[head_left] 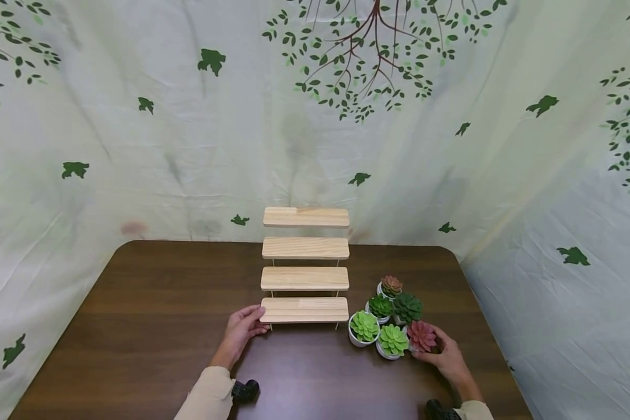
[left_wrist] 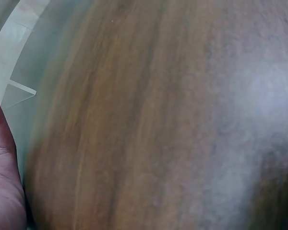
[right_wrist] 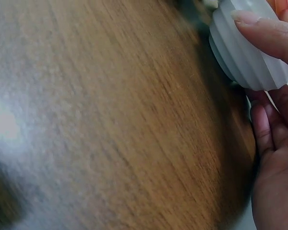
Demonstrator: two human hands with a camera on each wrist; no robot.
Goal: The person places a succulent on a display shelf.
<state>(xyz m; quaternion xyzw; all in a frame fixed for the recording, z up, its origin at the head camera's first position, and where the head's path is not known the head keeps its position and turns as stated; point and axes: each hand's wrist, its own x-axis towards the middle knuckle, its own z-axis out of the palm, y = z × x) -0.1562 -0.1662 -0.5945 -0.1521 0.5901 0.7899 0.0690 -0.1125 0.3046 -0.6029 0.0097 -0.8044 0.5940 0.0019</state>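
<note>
A tiered display stand (head_left: 304,279) with several pale wooden boards rises in steps at the table's middle. My left hand (head_left: 243,326) pinches the left end of its lowest board. At the left edge of the left wrist view, only part of that hand (left_wrist: 4,177) shows, and its grip is out of frame. To the right, my right hand (head_left: 448,353) holds a red succulent (head_left: 422,336) by its pot. The right wrist view shows its thumb across the white ridged pot (right_wrist: 249,52) and fingers on the other side.
Left of the red one stand a light green succulent (head_left: 392,340) and another light green one (head_left: 364,326) in white pots. Behind them are a mid-green succulent (head_left: 380,305), a dark green one (head_left: 407,307) and a reddish-brown one (head_left: 391,286). A leaf-printed curtain (head_left: 304,146) hangs behind the brown table (head_left: 163,303).
</note>
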